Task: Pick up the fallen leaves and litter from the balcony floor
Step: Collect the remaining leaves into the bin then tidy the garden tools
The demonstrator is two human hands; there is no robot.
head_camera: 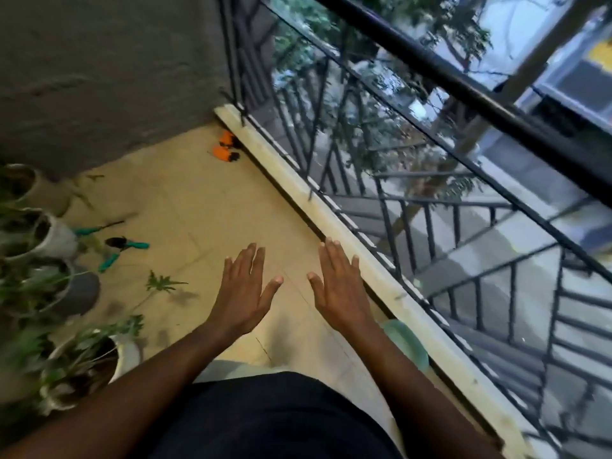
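The left edge of the frame was blurred, so the potted plants (49, 286) ranged along it could be made out only as pale and grey pots with smeared green foliage; several were cut off by the frame edge. A pale green object (405, 341) at lower centre-right was largely hidden behind the right forearm and could not be identified. The lower centre was occupied by dark clothing (271, 415), which concealed the floor beneath it.

The left hand (243, 293) and the right hand (339, 289) were held out side by side over the balcony floor (198, 200), backs up, palms down. On both hands the fingers were extended and close together, the thumbs set apart and pointing toward each other; nothing was held.

Leaf litter (84, 190) was seen as faint green scraps on the tiles at upper left, near the base of the grey wall (106, 67); its detail could not be resolved. Teal-handled garden tools (127, 245) lay just beside the pots. Two orange objects (225, 149) lay at the far corner against the pale kerb (331, 210), beneath the black railing (430, 180).
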